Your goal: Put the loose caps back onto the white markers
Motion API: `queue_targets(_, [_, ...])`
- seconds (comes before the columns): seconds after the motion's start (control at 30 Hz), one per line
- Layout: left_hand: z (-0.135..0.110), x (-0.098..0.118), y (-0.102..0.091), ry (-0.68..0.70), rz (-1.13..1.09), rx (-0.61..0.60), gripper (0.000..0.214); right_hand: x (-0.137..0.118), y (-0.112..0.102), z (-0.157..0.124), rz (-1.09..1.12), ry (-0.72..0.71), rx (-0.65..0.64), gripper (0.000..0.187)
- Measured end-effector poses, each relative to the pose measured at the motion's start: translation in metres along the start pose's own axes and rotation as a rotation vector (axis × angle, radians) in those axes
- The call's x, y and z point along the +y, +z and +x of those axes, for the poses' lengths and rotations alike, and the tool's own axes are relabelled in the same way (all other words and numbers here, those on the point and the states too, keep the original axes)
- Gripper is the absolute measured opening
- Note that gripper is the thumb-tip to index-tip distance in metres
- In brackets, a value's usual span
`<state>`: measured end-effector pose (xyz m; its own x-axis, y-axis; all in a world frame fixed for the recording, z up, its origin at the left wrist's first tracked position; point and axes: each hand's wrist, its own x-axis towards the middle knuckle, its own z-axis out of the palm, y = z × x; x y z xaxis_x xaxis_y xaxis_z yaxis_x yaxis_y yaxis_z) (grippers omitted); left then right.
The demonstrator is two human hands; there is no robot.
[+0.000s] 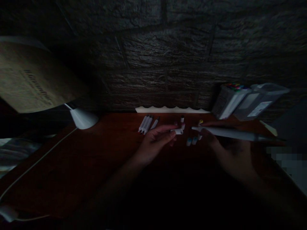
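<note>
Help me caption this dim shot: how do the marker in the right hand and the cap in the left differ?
The marker is long; the cap is short. The marker narrows at the end nearer the cap; the cap's visible part shows no taper. The right hand holds the marker, the left hand the cap. Both look pale and are held roughly level.

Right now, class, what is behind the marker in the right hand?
Behind the marker, a yellow-ended cap peeks out, and farther back stand two boxes. Whatever the marker and right hand cover cannot be seen.
</note>
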<state>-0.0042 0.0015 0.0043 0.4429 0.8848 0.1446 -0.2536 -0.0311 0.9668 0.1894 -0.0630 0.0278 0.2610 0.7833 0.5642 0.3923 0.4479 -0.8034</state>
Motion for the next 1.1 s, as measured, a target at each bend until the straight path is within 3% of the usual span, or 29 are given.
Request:
queue_targets(0.2, [0.003,0.000,-0.005,0.137,0.418,0.198,0.022,0.020,-0.017,0.024,0.056,0.132,0.191,0.016])
queue_targets(0.5, [0.027,-0.006,-0.027,0.213,0.842,0.018,0.015,0.033,-0.015,0.030,0.088,0.164,0.189,0.018])
queue_targets(0.63, [0.035,0.000,-0.023,0.163,0.836,0.000,0.020,0.035,-0.015,0.030,0.123,0.153,0.203,0.019])
queue_targets(0.8, [0.024,0.003,0.018,0.211,0.796,0.023,0.033,0.041,-0.019,0.034,0.123,0.131,0.229,0.018])
queue_targets(0.93, [0.022,-0.012,0.044,0.071,0.691,-0.042,0.025,0.043,-0.021,0.036,0.103,0.119,0.254,0.016])
queue_targets(1.03, [0.023,-0.015,0.041,-0.067,0.519,-0.048,0.017,0.044,-0.023,0.038,0.118,0.135,0.257,0.017])
queue_targets(1.1, [0.022,-0.010,0.033,-0.200,0.201,0.006,0.019,0.044,-0.024,0.038,0.130,0.148,0.251,0.017])
